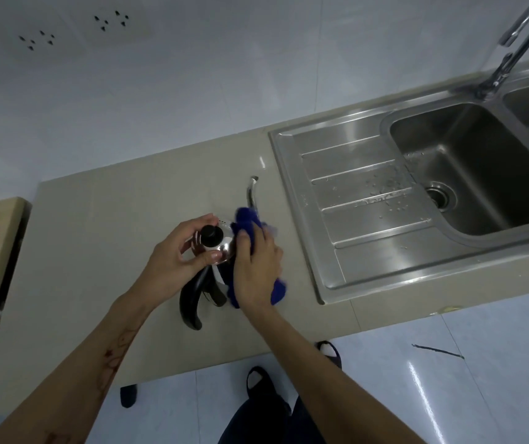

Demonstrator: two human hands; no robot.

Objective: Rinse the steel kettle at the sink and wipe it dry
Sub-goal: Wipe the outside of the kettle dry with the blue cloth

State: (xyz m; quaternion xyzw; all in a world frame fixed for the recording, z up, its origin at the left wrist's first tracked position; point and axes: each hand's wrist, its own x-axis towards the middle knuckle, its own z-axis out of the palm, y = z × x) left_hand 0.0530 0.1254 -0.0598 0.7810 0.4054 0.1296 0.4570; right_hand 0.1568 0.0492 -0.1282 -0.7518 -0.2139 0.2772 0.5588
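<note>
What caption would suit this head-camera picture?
Left hand steadies the steel kettle on the counter while the right hand wipes it with a blue cloth.

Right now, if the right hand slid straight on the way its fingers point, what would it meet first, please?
Probably the kettle's spout, just beyond the blue cloth that the right hand presses on the kettle; depth is uncertain.

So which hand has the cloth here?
The right hand: it presses the blue cloth against the kettle. The left hand grips only the lid.

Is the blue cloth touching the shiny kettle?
Touching. The head view shows the right hand pressing the blue cloth against the shiny steel kettle.
</note>
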